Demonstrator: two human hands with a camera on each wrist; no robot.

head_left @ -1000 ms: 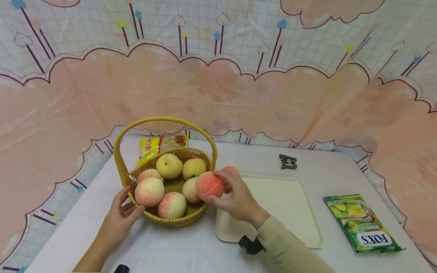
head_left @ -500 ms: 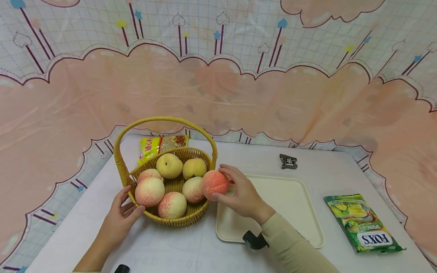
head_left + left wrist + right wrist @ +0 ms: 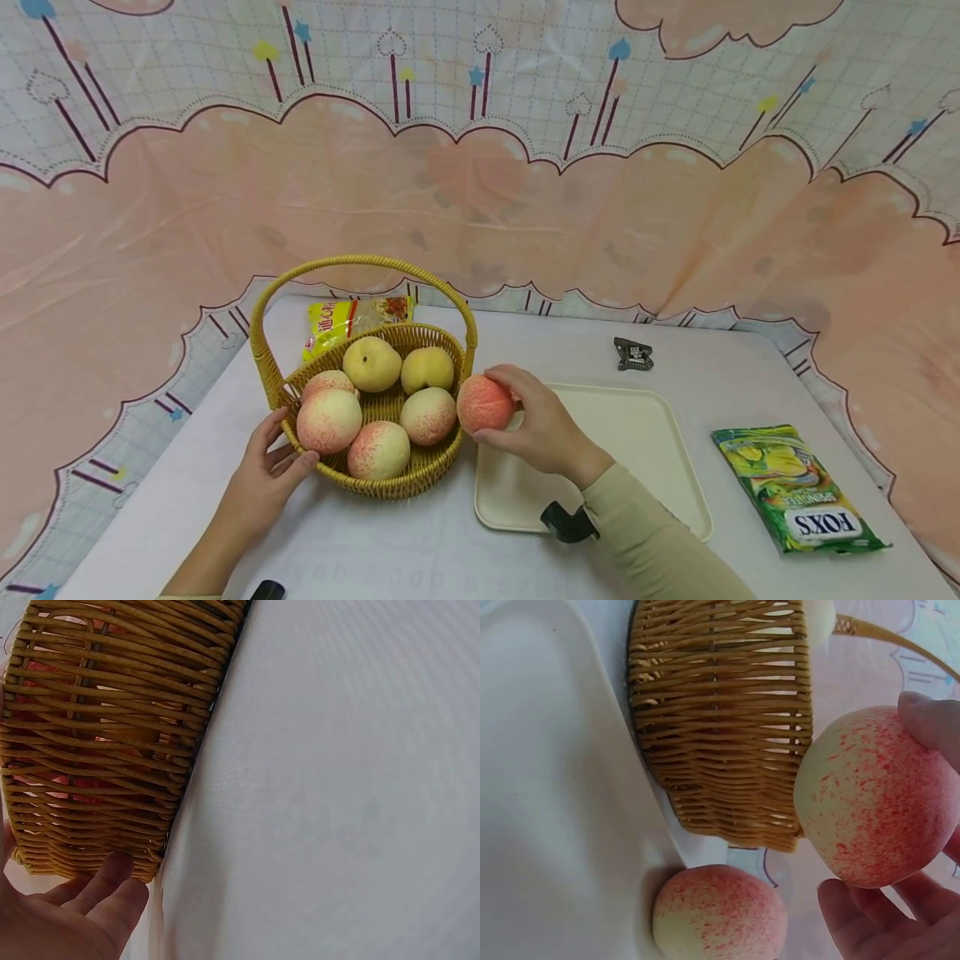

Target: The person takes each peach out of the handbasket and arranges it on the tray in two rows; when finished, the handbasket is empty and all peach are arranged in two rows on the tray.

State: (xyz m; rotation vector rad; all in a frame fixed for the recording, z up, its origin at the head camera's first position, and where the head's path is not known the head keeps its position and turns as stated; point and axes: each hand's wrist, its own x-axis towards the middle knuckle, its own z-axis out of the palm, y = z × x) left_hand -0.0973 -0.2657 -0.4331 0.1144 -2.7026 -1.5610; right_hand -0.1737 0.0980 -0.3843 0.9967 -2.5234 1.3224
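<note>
A wicker basket [image 3: 408, 482] with an arched handle holds several pinkish-white peaches [image 3: 378, 451] and two yellow fruits [image 3: 372, 364]. My left hand [image 3: 258, 483] grips its left front rim, thumb at the front, and in the left wrist view fingertips [image 3: 112, 892] lie against the woven wall. With my right hand [image 3: 551, 429] I hold a red-blushed peach [image 3: 483, 404] between thumb and fingers, beside the basket's right rim and over the left edge of a cream tray [image 3: 630, 450]. Another peach [image 3: 720, 915] rests at the tray's edge in the right wrist view, hidden in the head view.
A yellow food packet [image 3: 330, 327] lies behind the basket. Toward the back stands a small black wrapped item [image 3: 633, 354]. A green FOX'S bag [image 3: 798, 492] lies right of the tray, on the white tabletop [image 3: 420, 550]. A patterned cloth [image 3: 525, 217] hangs behind.
My right hand has carried the peach rightward, from over the basket's right rim to just beside it, uncovering a peach inside. The left hand and basket have stayed put.
</note>
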